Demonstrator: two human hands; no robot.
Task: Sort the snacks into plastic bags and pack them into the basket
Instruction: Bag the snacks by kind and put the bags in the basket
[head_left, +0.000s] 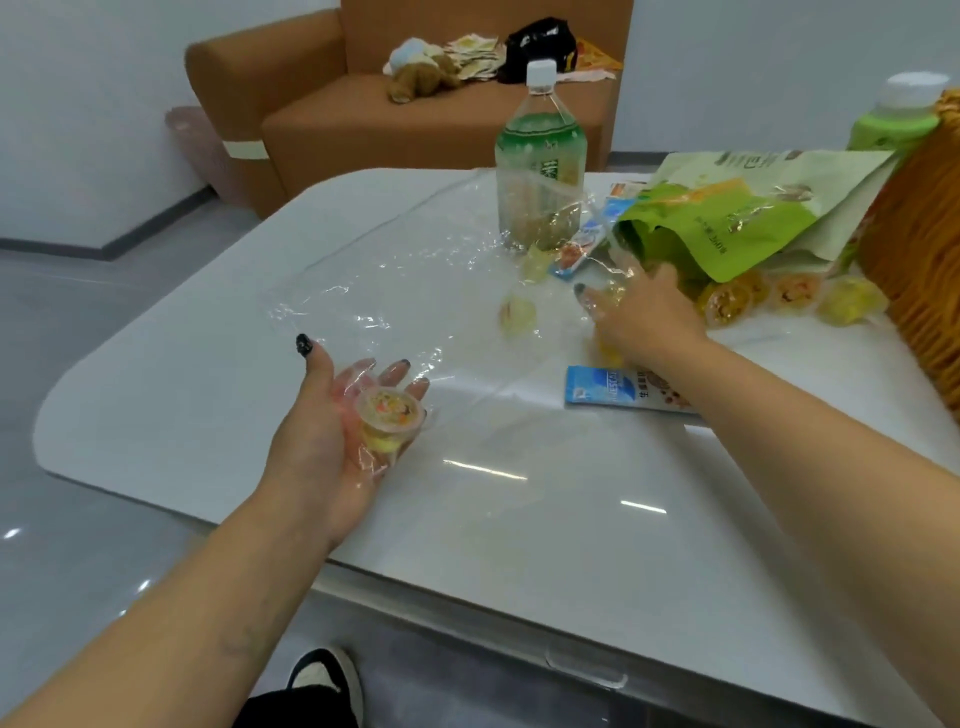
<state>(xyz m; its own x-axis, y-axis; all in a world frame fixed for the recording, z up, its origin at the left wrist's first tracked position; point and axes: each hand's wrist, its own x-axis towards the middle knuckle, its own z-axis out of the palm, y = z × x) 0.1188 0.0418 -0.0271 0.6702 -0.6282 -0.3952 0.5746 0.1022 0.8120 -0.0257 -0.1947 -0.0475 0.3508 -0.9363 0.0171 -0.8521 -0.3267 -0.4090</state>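
Jelly cup: a small round clear plastic jelly cup (388, 415) with yellow filling is cradled in the upturned palm, its printed lid facing up and slightly toward the camera, its axis near upright.
Left hand: the left hand (337, 431) is held palm up above the table with fingers loosely spread beneath the cup, a film of plastic lying between skin and cup.
Right hand: the right hand (641, 306) is stretched palm down into the snacks; its fingers are blurred under plastic, so whether anything is gripped cannot be told.
Plastic bag: a crumpled transparent plastic bag (395, 280) is spread flat, its long axis running from the left hand toward the bottle.
Loose snacks: more jelly cups (727, 304) lie beside a green snack pouch (727, 223) tipped with its mouth to the left; a blue sachet (608, 387) lies flat near the right forearm.
Basket: an orange woven basket (914, 249) stands at the right edge.
Bottle: a tall green-labelled drink bottle (540, 156) stands upright.
Surface: a glossy white rounded table (208, 415).
Room: a brown sofa (322, 119) with a soft toy is seen against white walls, on a grey floor.
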